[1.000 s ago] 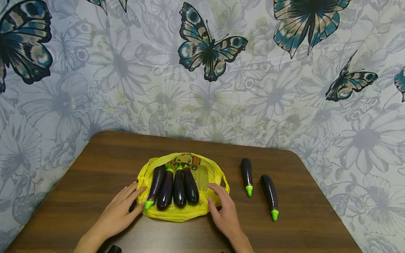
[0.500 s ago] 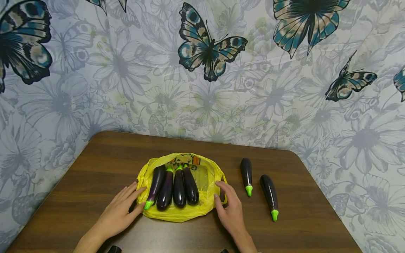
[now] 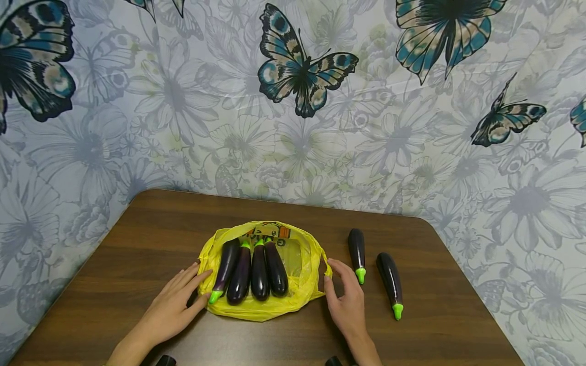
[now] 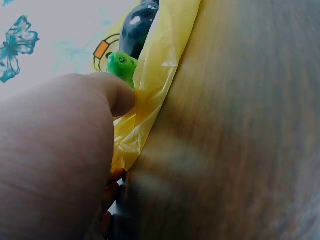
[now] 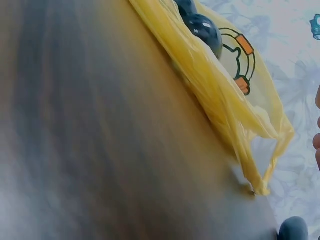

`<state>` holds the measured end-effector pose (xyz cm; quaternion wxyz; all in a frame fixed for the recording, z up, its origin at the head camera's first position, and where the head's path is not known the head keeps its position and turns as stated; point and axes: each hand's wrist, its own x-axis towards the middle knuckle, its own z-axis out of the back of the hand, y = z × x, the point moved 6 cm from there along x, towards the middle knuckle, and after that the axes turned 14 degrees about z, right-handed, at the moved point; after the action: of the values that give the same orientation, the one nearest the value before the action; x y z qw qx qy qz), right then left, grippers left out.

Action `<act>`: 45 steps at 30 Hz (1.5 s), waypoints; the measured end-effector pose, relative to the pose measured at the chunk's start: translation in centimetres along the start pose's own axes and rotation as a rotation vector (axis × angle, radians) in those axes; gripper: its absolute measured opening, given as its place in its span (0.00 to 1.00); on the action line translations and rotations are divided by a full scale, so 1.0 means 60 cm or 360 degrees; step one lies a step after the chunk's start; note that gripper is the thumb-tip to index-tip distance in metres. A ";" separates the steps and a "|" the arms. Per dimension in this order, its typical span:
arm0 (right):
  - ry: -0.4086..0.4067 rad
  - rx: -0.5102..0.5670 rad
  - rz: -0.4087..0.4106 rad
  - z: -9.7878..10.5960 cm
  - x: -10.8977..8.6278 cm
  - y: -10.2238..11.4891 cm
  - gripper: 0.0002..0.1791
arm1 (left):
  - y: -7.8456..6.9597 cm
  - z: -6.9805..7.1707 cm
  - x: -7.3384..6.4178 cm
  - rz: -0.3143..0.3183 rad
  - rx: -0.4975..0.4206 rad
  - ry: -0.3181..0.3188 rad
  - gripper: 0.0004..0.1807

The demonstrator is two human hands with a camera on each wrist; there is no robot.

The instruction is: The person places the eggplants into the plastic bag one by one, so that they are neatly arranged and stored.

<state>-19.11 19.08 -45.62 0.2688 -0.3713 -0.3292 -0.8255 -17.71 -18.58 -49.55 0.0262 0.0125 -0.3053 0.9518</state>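
Note:
A yellow plastic bag [image 3: 293,302] lies on the table with its mouth spread wide. Several glossy eggplants [image 3: 260,272] sit side by side in it, the leftmost with its green stem toward me. My left hand [image 3: 171,305] rests against the bag's left side, fingers mostly straight; in the left wrist view its thumb [image 4: 122,97] touches the plastic beside a green stem [image 4: 120,65]. At the bag's right, my right hand [image 3: 345,300] has thumb and index finger apart near the handle [image 5: 265,182]. Its fingers [image 5: 317,142] show away from the plastic in the right wrist view.
Two more eggplants lie right of the bag, one farther back [image 3: 356,254] and one nearer [image 3: 390,284]. The brown wooden table [image 3: 151,229] ends at a wall with butterfly print [image 3: 304,76]. Small dark objects [image 3: 166,360] show at the bottom edge.
My right hand has moved right, from over the bag's inner right side to beside its rim. The right handle now stands out toward that hand. My left hand has stayed put.

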 end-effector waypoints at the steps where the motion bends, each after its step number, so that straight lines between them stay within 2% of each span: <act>1: -0.0001 0.0000 -0.0004 0.002 0.000 -0.002 0.24 | 0.000 0.000 0.000 0.0002 -0.0001 0.0002 0.29; 11: -0.0014 -0.0069 -0.0099 0.023 -0.001 -0.022 0.21 | 0.000 -0.001 0.000 0.0011 0.0004 0.0018 0.30; 20: -0.0120 -0.0120 -0.0098 0.044 -0.002 -0.038 0.21 | -0.004 0.002 0.001 0.0019 0.0004 0.0018 0.30; 27: -0.0159 -0.0154 -0.0171 0.059 -0.006 -0.052 0.20 | -0.003 0.002 0.001 0.0023 0.0017 0.0011 0.30; 33: -0.0225 -0.0209 -0.0148 0.073 -0.008 -0.060 0.21 | -0.003 0.002 0.000 0.0023 0.0006 0.0016 0.30; 39: -0.0276 -0.0234 -0.0197 0.087 -0.008 -0.072 0.19 | -0.002 0.001 0.001 0.0019 0.0006 0.0015 0.30; 45: -0.0327 -0.0256 -0.0185 0.096 -0.010 -0.076 0.19 | -0.001 0.001 0.002 0.0018 0.0008 0.0014 0.30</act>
<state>-19.41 26.38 -44.75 0.1548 -0.4547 -0.3086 -0.8210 -17.80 -18.55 -49.48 0.0221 0.0068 -0.3029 0.9527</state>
